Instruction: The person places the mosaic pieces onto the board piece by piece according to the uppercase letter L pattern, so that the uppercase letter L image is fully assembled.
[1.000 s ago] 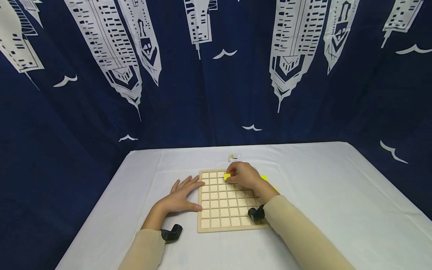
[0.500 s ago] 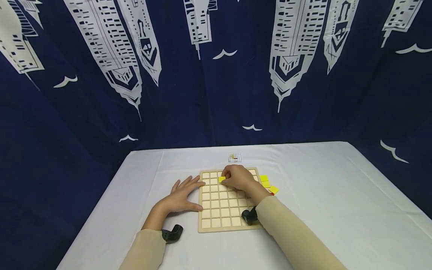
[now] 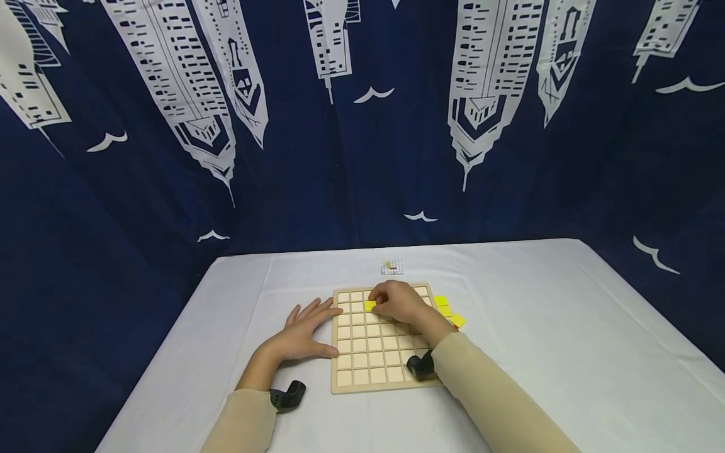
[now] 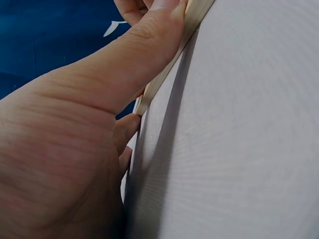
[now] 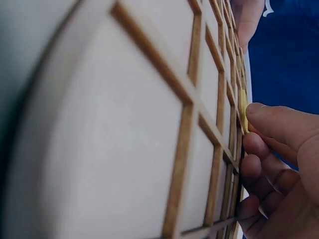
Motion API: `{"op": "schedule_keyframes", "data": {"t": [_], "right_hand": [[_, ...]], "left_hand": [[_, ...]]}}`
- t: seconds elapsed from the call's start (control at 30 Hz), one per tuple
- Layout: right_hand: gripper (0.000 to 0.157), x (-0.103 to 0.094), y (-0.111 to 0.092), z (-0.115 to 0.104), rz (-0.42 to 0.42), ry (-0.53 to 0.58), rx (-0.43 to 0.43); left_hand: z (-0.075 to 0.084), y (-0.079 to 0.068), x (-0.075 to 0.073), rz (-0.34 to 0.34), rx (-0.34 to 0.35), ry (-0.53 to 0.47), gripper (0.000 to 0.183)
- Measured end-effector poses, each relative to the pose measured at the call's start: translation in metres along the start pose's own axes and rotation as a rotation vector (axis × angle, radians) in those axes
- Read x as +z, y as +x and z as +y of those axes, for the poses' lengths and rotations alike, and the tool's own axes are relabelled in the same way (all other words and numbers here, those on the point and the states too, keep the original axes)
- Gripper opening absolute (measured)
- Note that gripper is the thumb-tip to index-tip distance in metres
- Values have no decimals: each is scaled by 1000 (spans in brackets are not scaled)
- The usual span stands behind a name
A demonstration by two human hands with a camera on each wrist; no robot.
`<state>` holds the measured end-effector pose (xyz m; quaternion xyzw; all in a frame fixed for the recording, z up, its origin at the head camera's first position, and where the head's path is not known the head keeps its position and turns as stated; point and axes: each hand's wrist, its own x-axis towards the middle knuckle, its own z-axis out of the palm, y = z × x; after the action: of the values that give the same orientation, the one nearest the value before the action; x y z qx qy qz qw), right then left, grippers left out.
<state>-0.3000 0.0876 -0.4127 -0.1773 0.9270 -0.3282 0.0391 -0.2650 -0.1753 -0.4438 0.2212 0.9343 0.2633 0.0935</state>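
Observation:
A wooden grid board (image 3: 385, 388) with pale square cells lies flat on the table. Beside its left edge is my left hand (image 3: 300, 336), fingers spread and mostly straight, with fingertips and thumb touching the rim. In the left wrist view that thumb (image 4: 134, 57) presses against the board's wooden edge (image 4: 159, 79). My right hand (image 3: 404, 304) is over the upper part of the board. Its thumb and finger pinch a yellow square tile (image 3: 369, 306) low at a cell left of centre. The right wrist view has the tile (image 5: 243, 107) beside the thumb (image 5: 274, 119), partly covered.
Several loose yellow tiles (image 3: 442, 301) lie along the board's right edge, with a bit of red (image 3: 455, 328) under the nearest. A small printed grid card (image 3: 392, 267) lies behind the board. White cloth (image 3: 555, 333) covers the table; a dark blue patterned curtain (image 3: 294, 189) hangs behind.
My right hand has carried the yellow tile left and slightly toward me, down to a cell. The loose tiles at the right edge show more now. My left hand stays in place.

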Motion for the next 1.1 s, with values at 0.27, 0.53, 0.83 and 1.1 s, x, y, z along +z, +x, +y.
{"op": "schedule_keyframes", "data": {"t": [0.27,0.53,0.83,1.1], "right_hand": [[24,-18,-12,11,-15,105,-85],[24,-50,-35,34,113,125,-48],[25,-75,-60,66,192,56,67],[26,-82,-75,92,104,-14,137]], "left_hand": [[3,2,2,13,3,6,91],[5,2,2,13,2,10,92],[3,-1,3,-13,-10,51,106],[4,-3,1,3,-9,34,105]]}}
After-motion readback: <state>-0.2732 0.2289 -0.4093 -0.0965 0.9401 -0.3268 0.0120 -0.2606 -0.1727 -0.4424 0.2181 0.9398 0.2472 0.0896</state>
